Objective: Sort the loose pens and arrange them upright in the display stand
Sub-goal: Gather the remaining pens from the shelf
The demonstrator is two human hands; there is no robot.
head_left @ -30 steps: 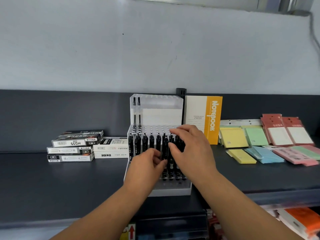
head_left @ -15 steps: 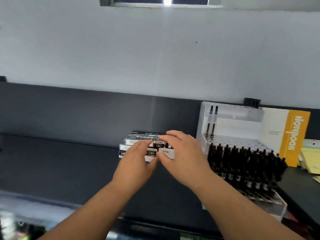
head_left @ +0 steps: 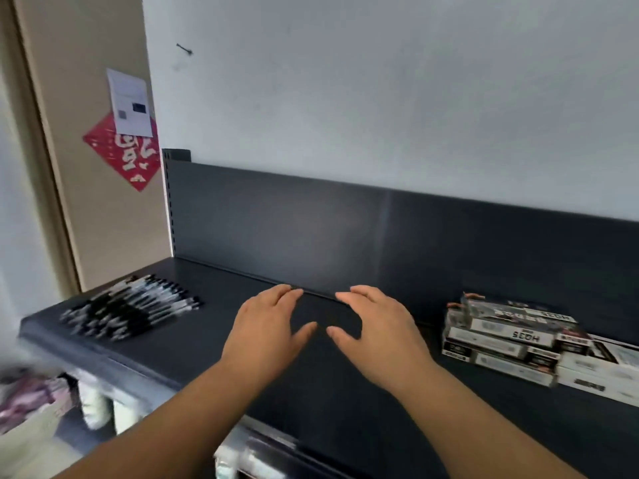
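Dark grey metal shelf [head_left: 328,392]: a pen pickup is judged pending.
The left hand [head_left: 266,326] and right hand [head_left: 377,330] are held slack, empty; the loose black plastic pens [head_left: 131,305] are to be gathered.

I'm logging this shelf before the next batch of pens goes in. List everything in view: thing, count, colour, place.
loose pens: many, too blurred to count, black and clear white, lying in a heap at the shelf's left end
pen boxes: several, black and white, stacked flat at the shelf's right end
shelf: one, dark grey, across the middle of the view
back panel: one, dark grey, upright behind the shelf
red paper: one, red with pale characters, on the beige surface at left
white sheet: one, white, just above the red paper, overlapping its top
left hand: one, open, holding nothing, above the shelf's middle
right hand: one, open, holding nothing, beside the left hand
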